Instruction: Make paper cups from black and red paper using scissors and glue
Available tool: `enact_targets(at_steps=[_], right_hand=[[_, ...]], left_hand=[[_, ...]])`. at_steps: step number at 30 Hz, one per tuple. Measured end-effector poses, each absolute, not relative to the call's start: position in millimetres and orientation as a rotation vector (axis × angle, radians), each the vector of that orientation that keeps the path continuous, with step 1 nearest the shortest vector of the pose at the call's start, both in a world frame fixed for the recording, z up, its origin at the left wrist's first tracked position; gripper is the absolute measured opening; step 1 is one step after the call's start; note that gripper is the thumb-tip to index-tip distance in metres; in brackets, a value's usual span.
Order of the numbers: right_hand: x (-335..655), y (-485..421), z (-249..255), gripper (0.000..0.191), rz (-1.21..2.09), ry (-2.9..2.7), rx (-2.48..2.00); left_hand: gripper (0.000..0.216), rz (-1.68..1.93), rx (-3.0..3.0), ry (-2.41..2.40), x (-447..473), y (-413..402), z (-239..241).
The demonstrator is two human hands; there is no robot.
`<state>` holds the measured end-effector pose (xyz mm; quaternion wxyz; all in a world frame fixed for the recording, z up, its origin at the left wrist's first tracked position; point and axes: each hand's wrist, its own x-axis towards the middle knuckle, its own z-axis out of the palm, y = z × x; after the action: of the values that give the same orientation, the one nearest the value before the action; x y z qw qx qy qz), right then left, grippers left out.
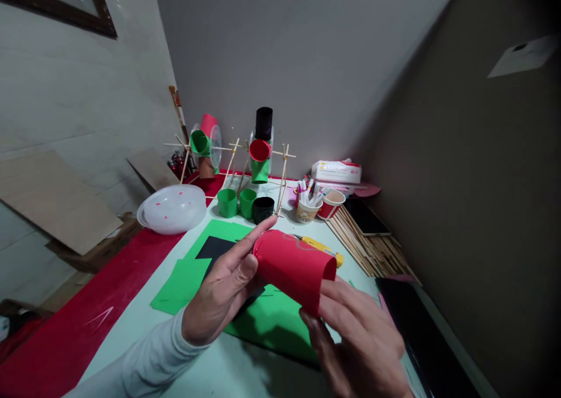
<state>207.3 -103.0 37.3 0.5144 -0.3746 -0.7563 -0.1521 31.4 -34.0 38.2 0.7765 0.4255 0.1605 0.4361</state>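
Observation:
A red paper tube [291, 265] is held sideways in the air above the table, between both hands. My left hand [230, 281] grips its left end, thumb on the near side and index finger stretched along the top. At the open right end, my right hand [355, 334] has fingers reaching into the opening and the thumb outside below, pinching the rim. Faint wavy marks show on the tube's upper side. Below it lie green paper sheets [280, 319] and a piece of black paper [214, 247]. A yellow utility knife [322, 249] lies just behind the tube.
Two green paper cups [227, 203] and a black one [263, 210] stand behind. Stick frames carry wheels with coloured tubes [260, 151]. A white plastic lid [172, 210] is at left; a cup of markers [308, 211], wooden sticks [372, 243] and a black slab [421, 334] are at right.

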Motion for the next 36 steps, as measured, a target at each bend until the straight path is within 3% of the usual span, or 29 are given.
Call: enact_targets(at_steps=[6, 16, 21, 27, 36], right_hand=[[196.8, -106.0, 35.7, 0.011, -0.339, -1.872, -0.906], [219.5, -149.5, 43.9, 0.023, -0.422, -1.748, -1.130], [268.9, -127.9, 21.0, 0.024, -0.186, -1.594, -1.711], [293.8, -89.6, -2.0, 0.022, 0.177, -1.650, -2.272], [274.7, -64.2, -4.1, 0.032, 0.331, -1.588, -2.449]], left_hand=[[0.051, 0.928, 0.817, 0.456, 35.6, -35.2, 33.1], [0.036, 0.833, 0.652, 0.542, 37.2, -29.1, 37.7], [0.014, 0.799, 0.542, 0.635, 32.2, -26.7, 44.8], [0.030, 0.825, 0.670, 0.690, 29.1, -20.2, 47.5], [0.015, 0.960, 0.724, 0.609, 22.8, -16.0, 68.4]])
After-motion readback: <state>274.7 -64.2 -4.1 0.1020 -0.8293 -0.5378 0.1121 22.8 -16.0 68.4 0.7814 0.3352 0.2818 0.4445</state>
